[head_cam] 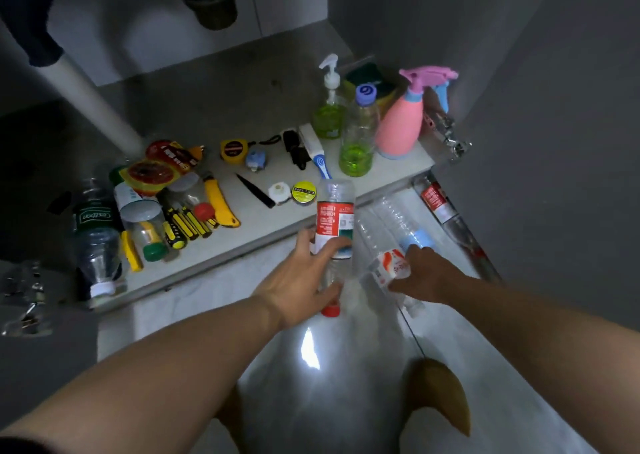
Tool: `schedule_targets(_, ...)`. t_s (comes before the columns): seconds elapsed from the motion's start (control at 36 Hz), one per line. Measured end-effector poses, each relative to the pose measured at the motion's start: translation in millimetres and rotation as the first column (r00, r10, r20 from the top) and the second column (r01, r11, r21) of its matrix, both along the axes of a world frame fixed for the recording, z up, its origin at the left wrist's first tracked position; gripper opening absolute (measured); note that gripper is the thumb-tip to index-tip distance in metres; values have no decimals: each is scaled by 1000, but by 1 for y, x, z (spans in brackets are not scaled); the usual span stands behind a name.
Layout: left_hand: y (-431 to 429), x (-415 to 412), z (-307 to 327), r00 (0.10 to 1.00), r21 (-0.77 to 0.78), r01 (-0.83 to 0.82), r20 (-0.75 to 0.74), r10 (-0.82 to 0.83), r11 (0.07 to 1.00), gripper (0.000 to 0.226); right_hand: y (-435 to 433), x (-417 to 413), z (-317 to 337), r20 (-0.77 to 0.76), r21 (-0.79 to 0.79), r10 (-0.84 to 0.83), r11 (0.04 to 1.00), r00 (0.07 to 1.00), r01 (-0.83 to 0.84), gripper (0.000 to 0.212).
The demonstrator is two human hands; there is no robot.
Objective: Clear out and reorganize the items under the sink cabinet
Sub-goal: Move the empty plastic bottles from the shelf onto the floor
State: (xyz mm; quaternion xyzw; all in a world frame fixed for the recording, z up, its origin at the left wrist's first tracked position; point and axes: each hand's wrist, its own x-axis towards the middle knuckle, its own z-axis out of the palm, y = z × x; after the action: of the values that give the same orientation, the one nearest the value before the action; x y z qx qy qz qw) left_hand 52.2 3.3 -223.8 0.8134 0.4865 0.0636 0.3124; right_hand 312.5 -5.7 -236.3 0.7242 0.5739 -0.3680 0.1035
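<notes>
Fingers of my left hand curl round a clear ribbed plastic bottle, red-labelled, at the cabinet ledge, long axis running away from me, red cap nearest; my right hand grips a white-labelled bottle

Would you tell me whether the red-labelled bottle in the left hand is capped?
Capped: a red cap sits on the red-labelled bottle that the left hand grips.

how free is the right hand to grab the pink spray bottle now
Probably not yet: the right hand grips a clear bottle. The pink spray bottle stands farther back, with the way there seemingly open.
</notes>
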Motion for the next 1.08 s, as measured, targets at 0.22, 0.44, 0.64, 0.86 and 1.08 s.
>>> schedule_targets(0.22, -13, 31, -41, 999, -333, -46, -6, 46, 942, 66, 4, 7, -27, 173, 42, -39, 999, 984, 32, 80)
schedule_targets(0.44, -2, 60, -61, 973, -471, -189, 26, 228, 862, 64, 14, 18, -33, 266, 153, -132, 984, 955, 93, 76)
schedule_targets(0.64, 14, 79, -78, 920, -510, -305, 60, 388, 804, 62, 6, 14, -32, 304, 291, -23, 954, 952, -70, 63)
schedule_targets(0.86, 22, 93, -81, 907, -559, -303, 79, 414, 772, 75, -5, 9, -47, 343, 80, 228, 959, 911, -271, 86)
schedule_targets(1.08, 21, 101, -66, 784, -674, -369, 144, 604, 640, 59, -1, 9, -52, 377, 55, 206, 968, 903, -244, 91)
